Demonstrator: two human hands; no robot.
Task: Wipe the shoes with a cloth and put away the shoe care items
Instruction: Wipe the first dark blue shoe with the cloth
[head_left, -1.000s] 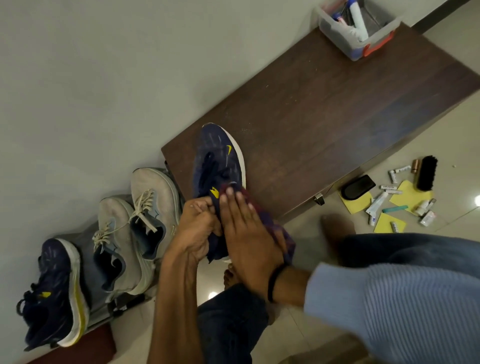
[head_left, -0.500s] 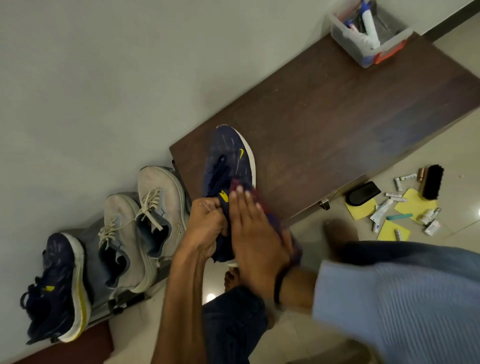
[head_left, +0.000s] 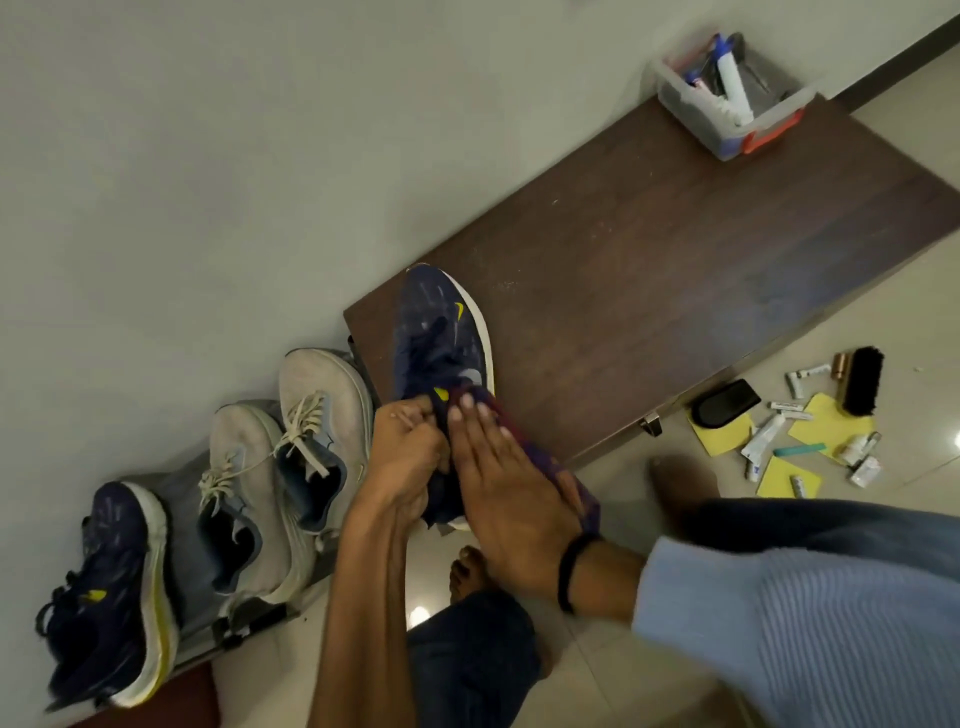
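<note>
Straight and together, the fingers (head_left: 467, 402) of the right hand (head_left: 511, 483) stayed flat on the cloth (head_left: 582, 499), pressing it to the navy shoe (head_left: 441, 322) just below frame centre. They had slid only slightly heelward, so wiping looked still under way. The left hand (head_left: 410, 457) gripped the shoe's collar with curled fingers, steadying it at the table's (head_left: 675, 260) lower-left end, the care items (head_left: 763, 434) lying unsorted on the floor at right.
</note>
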